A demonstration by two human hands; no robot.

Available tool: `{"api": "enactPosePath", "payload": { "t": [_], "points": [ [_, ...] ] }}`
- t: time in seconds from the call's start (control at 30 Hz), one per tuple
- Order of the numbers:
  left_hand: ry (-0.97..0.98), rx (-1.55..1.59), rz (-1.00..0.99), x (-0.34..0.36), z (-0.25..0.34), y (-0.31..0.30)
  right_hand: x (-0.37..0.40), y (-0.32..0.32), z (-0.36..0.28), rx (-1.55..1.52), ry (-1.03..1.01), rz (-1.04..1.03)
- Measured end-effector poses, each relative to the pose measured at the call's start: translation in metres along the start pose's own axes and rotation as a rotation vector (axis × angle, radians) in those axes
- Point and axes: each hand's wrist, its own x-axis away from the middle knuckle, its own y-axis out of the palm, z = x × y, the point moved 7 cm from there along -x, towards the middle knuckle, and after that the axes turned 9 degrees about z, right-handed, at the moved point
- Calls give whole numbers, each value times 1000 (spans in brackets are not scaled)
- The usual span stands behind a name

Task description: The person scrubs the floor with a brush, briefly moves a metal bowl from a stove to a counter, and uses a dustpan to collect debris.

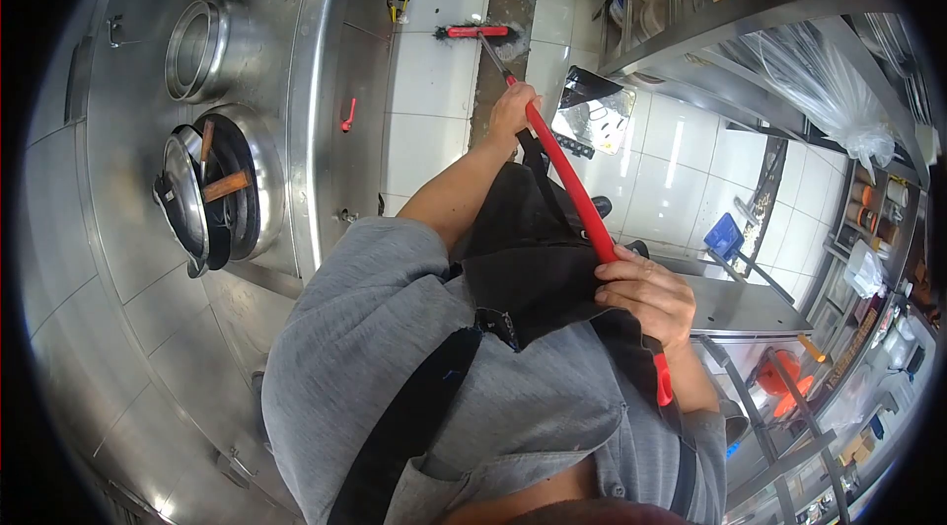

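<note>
A long-handled broom [569,168] with a red pole slants across the front of my body. Its red head with dark bristles [478,32] rests on the white tiled floor, beside a dark, dirty strip. My left hand [514,111] is wrapped round the lower part of the pole. Higher up, my right hand [646,296] grips the pole near my chest. The red top end of the pole [663,382] shows below my right wrist. A black apron [533,288] hangs behind the pole.
A steel cooking range [321,81] with woks [222,185] and a metal pot [193,51] runs along the left. A shiny panel with black edges [595,115] lies by my feet. Metal shelving [730,17] and a blue dustpan [725,236] stand at the right.
</note>
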Motion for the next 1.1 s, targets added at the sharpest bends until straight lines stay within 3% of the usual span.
{"api": "enactPosePath", "payload": {
  "t": [1.1],
  "points": [
    [-32, 3, -16, -2, 1, 6, 1, -8, 6, -15, 8, 0]
  ]
}}
